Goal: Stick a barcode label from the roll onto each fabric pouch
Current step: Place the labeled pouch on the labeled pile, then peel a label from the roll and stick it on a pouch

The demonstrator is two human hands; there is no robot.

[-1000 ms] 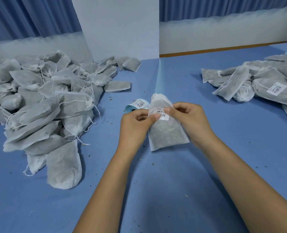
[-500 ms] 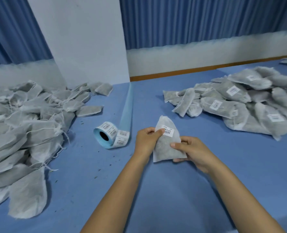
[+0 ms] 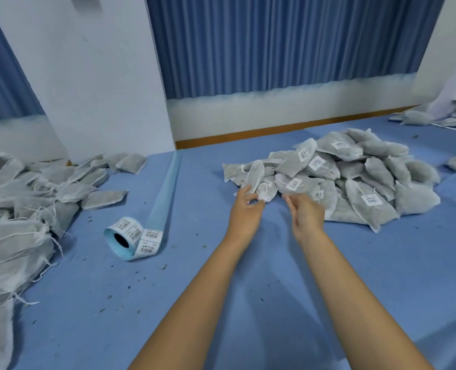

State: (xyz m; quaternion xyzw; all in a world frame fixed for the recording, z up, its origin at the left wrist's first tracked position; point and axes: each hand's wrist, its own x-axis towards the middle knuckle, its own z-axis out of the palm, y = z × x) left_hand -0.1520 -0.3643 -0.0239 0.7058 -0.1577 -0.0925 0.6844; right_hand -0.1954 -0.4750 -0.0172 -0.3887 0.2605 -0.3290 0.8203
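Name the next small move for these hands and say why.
Probably swing the left hand across to the unlabelled pile for a fresh pouch. Both hands look empty beside the labelled pile, the right hand open, and the label roll lies between the piles with labels exposed.

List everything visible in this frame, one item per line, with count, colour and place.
labelled pouches: a heap, grey with white barcode labels, right of centre on the table
unlabelled pouches: a heap, grey with white drawstrings, left side
label roll: one, white labels on light blue backing, left of centre, backing strip trailing away from the person
table: one, blue cover, dotted with dark flecks
curtain: blue, along the back
left hand: empty, at the labelled heap's near edge
right hand: empty, beside it
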